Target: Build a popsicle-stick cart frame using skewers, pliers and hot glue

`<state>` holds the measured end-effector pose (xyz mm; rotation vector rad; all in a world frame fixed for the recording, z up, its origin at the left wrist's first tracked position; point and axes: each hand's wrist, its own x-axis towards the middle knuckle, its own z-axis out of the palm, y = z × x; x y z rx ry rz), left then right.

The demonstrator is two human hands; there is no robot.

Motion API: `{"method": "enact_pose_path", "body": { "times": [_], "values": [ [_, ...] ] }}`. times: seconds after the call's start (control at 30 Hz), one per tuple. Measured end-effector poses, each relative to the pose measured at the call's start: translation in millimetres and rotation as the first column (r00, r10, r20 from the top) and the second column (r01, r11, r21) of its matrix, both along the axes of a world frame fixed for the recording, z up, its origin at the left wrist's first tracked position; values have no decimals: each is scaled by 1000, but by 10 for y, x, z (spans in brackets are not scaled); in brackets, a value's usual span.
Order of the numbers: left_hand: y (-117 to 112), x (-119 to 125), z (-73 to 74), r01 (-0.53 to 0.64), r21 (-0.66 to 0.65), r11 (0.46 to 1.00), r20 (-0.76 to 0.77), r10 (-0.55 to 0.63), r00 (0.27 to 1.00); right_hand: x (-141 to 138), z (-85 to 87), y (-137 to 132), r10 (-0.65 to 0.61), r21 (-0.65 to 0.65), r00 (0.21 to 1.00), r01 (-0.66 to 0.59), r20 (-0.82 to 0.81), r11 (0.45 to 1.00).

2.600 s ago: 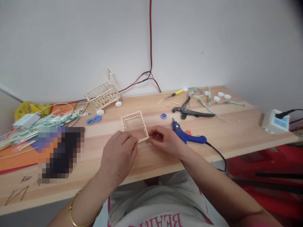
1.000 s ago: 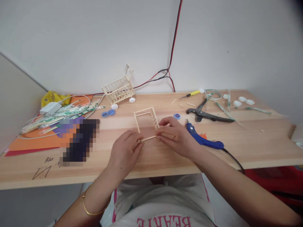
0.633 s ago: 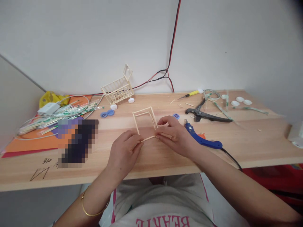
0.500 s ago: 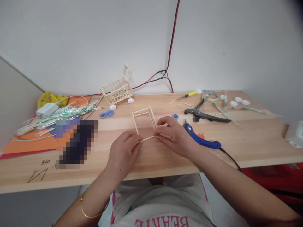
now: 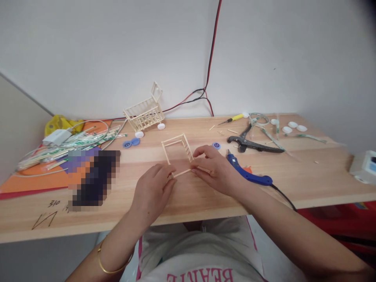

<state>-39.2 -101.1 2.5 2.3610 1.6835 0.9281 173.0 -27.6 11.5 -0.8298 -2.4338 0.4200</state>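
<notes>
A small frame of thin wooden sticks (image 5: pixel 173 140) stands on the table in front of me, with short rungs along its right side. My left hand (image 5: pixel 154 186) pinches its near left corner between thumb and fingers. At the near right corner, my right hand (image 5: pixel 213 170) is closed on the frame with its fingertips. The near stick (image 5: pixel 182 173) runs between both hands. Behind stands a finished-looking stick cart (image 5: pixel 143 113) with white cap wheels. Right of my right hand lies a blue glue gun (image 5: pixel 249 174) with a black cord.
Black ratcheting cutters (image 5: pixel 255 145), a yellow-handled screwdriver (image 5: pixel 232 119) and white caps (image 5: pixel 292 125) lie at the right. Blue caps (image 5: pixel 131 142) sit left of the frame. Bagged sticks (image 5: pixel 76 145) cover coloured paper (image 5: pixel 29 181) at the left, beside a pixelated dark object (image 5: pixel 96 178).
The view has shifted slightly. Both hands stay at the frame's near corners, with hardly any movement.
</notes>
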Motion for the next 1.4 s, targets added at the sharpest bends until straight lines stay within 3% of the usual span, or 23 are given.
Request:
{"method": "enact_pose_path", "body": {
  "times": [0.2, 0.43, 0.6, 0.77, 0.93, 1.4],
  "values": [
    [8, -10, -28, 8, 2, 1000, -5, -8, 1000, 16, -14, 19, -1, -24, 995, -2, -103, 1000],
    [6, -7, -18, 2, 30, 1000, -18, -2, 1000, 58, -4, 11, -23, -60, 996, 18, -91, 998],
    [19, 5, -28, -23, 29, 999, -19, 24, 1000, 27, 25, -1, 12, 16, 995, -10, -97, 1000],
    [23, 17, -36, -45, 32, 998, -20, 46, 999, -100, 43, -16, 126, 116, 992, -127, 10, 985],
    [21, 8, -46, -36, 31, 999, -11, 37, 999, -177, 41, 6, 162, 167, 982, -177, 100, 970],
    [12, 13, -22, -19, 32, 999, -6, 19, 1000, -184, 70, 35, 185, 147, 978, -198, 95, 969]
  ]
}}
